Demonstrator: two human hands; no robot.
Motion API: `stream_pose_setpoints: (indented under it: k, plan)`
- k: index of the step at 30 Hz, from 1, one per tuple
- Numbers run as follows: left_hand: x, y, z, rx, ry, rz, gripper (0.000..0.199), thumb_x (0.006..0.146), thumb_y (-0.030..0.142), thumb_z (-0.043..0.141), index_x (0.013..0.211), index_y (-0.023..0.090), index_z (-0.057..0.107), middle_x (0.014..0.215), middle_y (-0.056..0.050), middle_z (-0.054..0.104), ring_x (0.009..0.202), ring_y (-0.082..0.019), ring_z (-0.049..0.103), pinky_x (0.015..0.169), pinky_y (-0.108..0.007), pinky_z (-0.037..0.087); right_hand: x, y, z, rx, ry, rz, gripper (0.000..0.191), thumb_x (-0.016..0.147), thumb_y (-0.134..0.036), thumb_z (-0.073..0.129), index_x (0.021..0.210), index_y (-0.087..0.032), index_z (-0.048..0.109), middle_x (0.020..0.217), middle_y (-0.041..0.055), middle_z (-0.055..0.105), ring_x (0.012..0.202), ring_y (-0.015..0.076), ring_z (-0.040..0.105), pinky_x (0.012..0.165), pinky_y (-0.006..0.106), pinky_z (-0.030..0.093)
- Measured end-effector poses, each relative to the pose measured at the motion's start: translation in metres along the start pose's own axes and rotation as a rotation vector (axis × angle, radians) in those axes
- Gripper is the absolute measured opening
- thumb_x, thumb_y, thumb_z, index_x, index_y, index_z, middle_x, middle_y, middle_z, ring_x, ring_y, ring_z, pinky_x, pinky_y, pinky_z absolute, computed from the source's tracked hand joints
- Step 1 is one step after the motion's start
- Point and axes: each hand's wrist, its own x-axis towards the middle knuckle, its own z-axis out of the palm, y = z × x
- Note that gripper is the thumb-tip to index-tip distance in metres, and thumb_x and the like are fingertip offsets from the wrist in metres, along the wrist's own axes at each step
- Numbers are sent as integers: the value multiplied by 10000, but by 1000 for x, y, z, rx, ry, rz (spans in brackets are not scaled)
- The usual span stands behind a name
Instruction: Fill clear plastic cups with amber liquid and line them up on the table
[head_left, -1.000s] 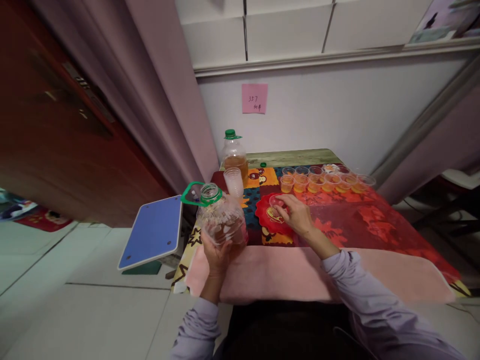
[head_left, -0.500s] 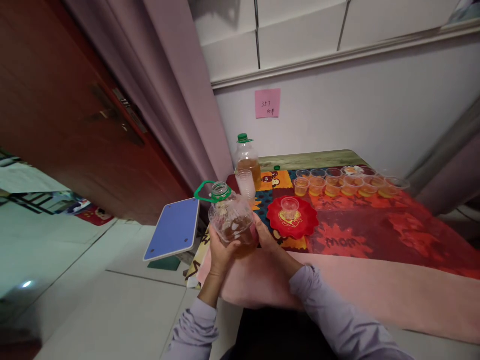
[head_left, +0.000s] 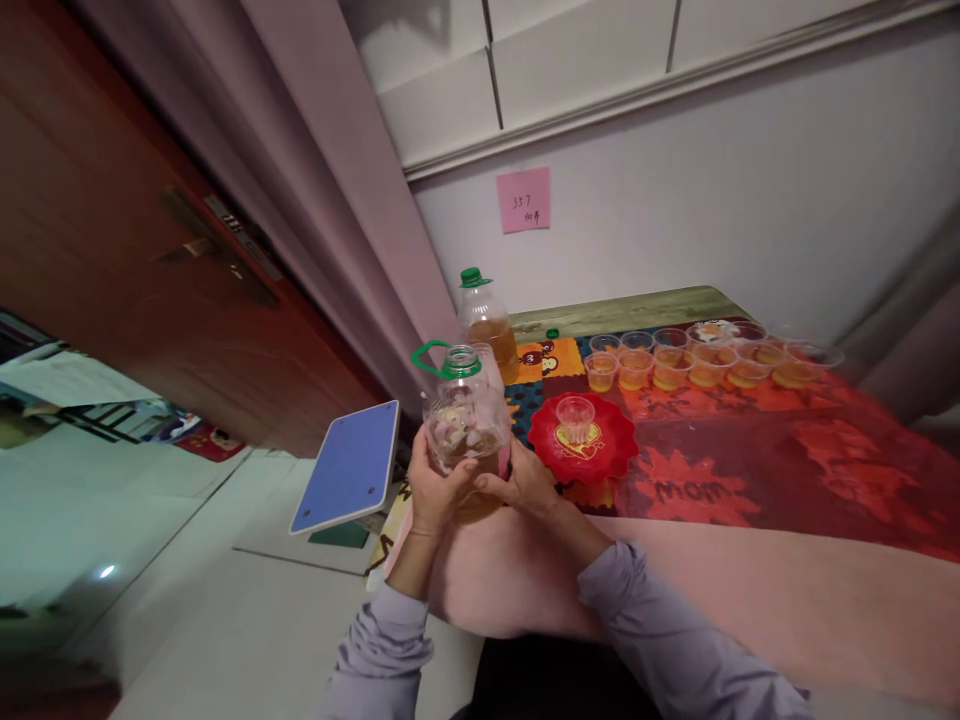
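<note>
Between my two hands is a clear plastic jug [head_left: 466,415] with a green ring handle and an uncapped mouth; amber liquid fills its lower part. My left hand [head_left: 436,487] wraps its left side, and my right hand [head_left: 527,478] grips its right side, thumbs toward me. The jug is nearly upright over the table's near left corner. Behind it, partly hidden, stands a stack of clear cups [head_left: 491,368]. To the right, a red scalloped plate [head_left: 546,455] carries one clear plastic cup [head_left: 576,418].
A second jug [head_left: 491,335] with a green cap stands at the back left. Several cups of amber liquid [head_left: 652,370] line the back right. A small green cap [head_left: 553,333] lies near the wall. A blue-topped stool [head_left: 349,465] is left of the table.
The jug has come from a leftward tilt to nearly upright, still in both hands. My view has shifted slightly. The cups and plate stay in place.
</note>
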Motion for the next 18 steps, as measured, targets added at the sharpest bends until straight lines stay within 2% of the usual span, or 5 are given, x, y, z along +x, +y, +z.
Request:
stream_pose_setpoints:
  k: [4, 7, 10, 15, 18]
  plan:
    - [13, 20, 1, 143, -121, 18, 926, 627, 648, 904, 1379, 183, 628, 1306, -148, 749, 1202, -351, 729, 1089, -523, 574, -3, 3, 9, 62, 32, 89, 514, 790, -534, 859, 1179, -222, 734, 1095, 79, 812, 1021, 308, 757, 957, 454, 608]
    - [17, 34, 3, 249, -211, 75, 837, 648, 577, 913, 1346, 195, 653, 1294, -135, 747, 1208, -352, 715, 1105, -533, 557, -4, 5, 21, 278, 40, 122, 441, 806, -480, 818, 1161, -224, 761, 1098, 69, 821, 1029, 299, 758, 961, 451, 619]
    - [18, 40, 5, 316, -233, 133, 850, 649, 560, 924, 1364, 193, 650, 1330, -152, 725, 1270, -373, 683, 1148, -555, 523, -4, 6, 30, 462, 50, 146, 541, 753, -489, 863, 1207, -215, 756, 1206, 107, 809, 1140, 326, 744, 1047, 501, 602]
    - [17, 43, 8, 471, -302, 183, 1014, 650, 648, 918, 1489, 197, 572, 1456, -207, 661, 1361, -436, 628, 1170, -623, 484, -6, 6, 37, 681, 67, 170, 753, 655, -559, 950, 1306, -268, 708, 1384, 127, 752, 1323, 367, 688, 1147, 565, 552]
    - [18, 47, 9, 563, -346, 208, 1097, 659, 718, 894, 1542, 180, 529, 1487, -241, 638, 1372, -470, 609, 1157, -657, 473, -9, 5, 41, 697, 51, 152, 826, 715, -592, 906, 1436, -283, 647, 1494, 125, 695, 1396, 359, 650, 1171, 575, 533]
